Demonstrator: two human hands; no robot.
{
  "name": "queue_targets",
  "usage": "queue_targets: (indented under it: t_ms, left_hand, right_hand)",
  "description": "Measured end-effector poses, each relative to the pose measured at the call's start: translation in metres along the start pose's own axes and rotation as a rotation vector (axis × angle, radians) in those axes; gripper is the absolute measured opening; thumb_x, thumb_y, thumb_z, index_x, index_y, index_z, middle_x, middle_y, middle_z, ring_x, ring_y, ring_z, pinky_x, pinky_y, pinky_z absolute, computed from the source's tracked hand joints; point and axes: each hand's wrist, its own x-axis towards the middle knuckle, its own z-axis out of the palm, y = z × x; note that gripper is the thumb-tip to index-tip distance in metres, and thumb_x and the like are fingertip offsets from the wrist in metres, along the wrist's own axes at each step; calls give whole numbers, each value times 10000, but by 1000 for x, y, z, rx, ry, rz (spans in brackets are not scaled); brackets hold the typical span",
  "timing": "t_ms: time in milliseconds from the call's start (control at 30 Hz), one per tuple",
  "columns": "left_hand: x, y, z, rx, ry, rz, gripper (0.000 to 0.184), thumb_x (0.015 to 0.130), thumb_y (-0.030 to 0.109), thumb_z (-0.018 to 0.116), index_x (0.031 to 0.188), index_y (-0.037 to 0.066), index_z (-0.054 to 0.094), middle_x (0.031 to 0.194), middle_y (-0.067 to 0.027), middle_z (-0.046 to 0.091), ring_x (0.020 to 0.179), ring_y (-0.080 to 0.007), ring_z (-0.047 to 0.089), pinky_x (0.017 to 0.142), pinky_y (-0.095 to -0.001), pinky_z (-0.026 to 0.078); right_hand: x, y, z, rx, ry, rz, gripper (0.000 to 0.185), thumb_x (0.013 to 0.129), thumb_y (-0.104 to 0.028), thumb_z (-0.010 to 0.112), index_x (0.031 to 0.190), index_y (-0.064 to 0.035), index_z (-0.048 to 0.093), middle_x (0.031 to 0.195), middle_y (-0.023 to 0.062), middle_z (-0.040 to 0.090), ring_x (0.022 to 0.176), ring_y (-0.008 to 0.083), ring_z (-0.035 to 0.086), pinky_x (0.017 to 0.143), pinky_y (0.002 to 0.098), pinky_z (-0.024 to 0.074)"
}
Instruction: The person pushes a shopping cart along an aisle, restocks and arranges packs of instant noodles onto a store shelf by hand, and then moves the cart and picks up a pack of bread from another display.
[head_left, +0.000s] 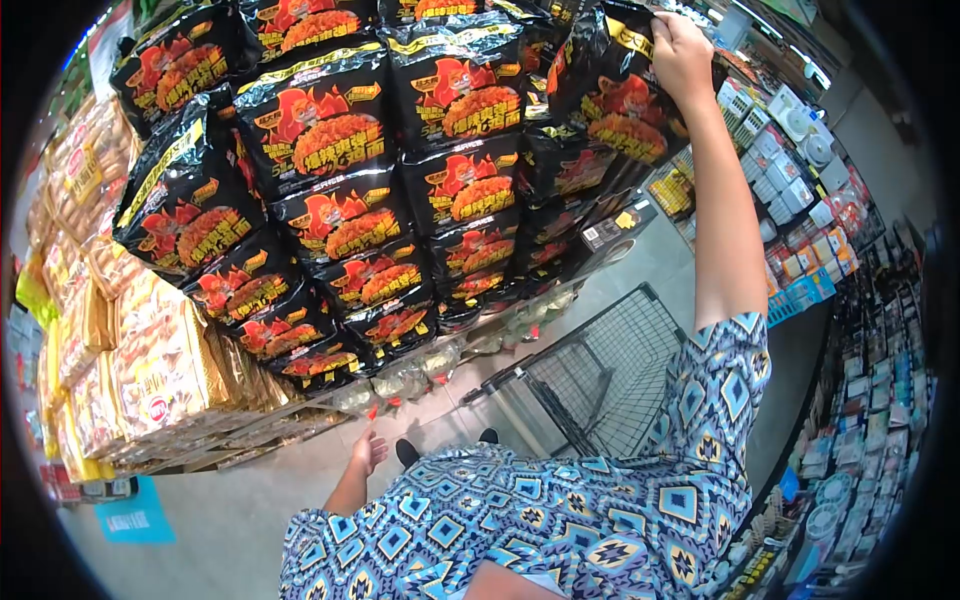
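Note:
My right hand [683,50] is raised at the upper right, its fingers closed on the top edge of a black noodle packet [625,105]. That packet hangs tilted beside the stacked black packets [318,130], which carry red and yellow print. Low in the view, my left hand [370,452] hangs near my body with its fingers apart, holding nothing, below the front edge of the display.
An empty wire shopping cart [610,365] stands right of my feet. Gold packets [150,375] are piled at the left. Shelves of small goods [790,170] line the right side. A blue sign [137,515] lies at the lower left.

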Motion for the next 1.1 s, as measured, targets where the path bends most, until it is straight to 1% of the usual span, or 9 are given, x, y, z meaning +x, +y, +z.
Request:
queue_targets:
  t_ms: [67,133,267,467,567,667,833,900,1100]
  left_hand:
    - [-7,-13,-17,-10,48,-21,712,963,563,456,1483,88,351,1386,-183,544,1122,-323,599,879,-446,498]
    - [-13,-19,-28,-20,96,-42,689,969,543,453,1476,87,359,1372,-184,556,1113,-321,601,870,-445,497]
    - [-24,-34,-37,-21,109,-51,663,979,521,458,1470,84,369,1359,-195,562,1095,-317,608,860,-438,502]
    - [-37,-34,-30,-21,106,-72,636,991,502,458,1464,83,382,1333,-194,580,1060,-305,625,822,-412,519]
    - [-42,-31,-27,-26,113,-68,627,993,496,460,1459,83,394,1320,-190,592,1043,-299,634,805,-401,526]
    - [-44,-26,-25,-39,118,-55,626,990,490,465,1462,83,398,1307,-186,601,1034,-295,639,801,-395,529]
    - [-43,-24,-25,-62,117,-49,628,989,477,470,1473,86,387,1288,-180,613,1023,-288,645,798,-389,531]
    - [-40,-24,-25,-75,125,-53,627,992,480,467,1474,88,384,1283,-182,615,1015,-287,647,793,-390,532]
    - [-37,-25,-26,-65,122,-72,619,995,488,470,1460,86,394,1276,-189,612,1010,-286,646,789,-393,534]
  right_hand:
    - [1,5,17,-3,-23,22,211,935,-204,601,1046,-43,680,1011,170,676,985,357,644,874,422,500]
    - [3,-3,27,71,32,26,116,878,-105,624,938,-19,674,912,212,657,898,404,625,815,467,489]
    - [3,2,51,63,39,5,109,869,-93,623,918,-16,681,892,196,665,881,404,633,798,458,503]
    - [9,11,73,-83,17,-33,85,843,-120,669,901,-73,710,868,171,661,877,390,634,783,467,502]
    - [22,-15,56,-241,-86,-194,87,837,-189,685,884,-125,720,821,154,597,895,392,623,766,474,502]
    - [25,-24,66,-278,-264,39,108,846,-204,657,863,-110,708,833,155,596,893,388,628,773,463,514]
    - [29,-8,82,-348,-292,76,165,873,-145,548,851,-67,692,841,190,632,877,384,640,786,454,524]
    - [36,-7,83,-359,-354,200,182,858,-112,519,823,-57,688,827,220,653,843,386,643,784,465,518]
    - [45,19,99,-307,-273,15,148,824,-94,564,740,-46,676,756,214,659,772,418,631,760,485,503]
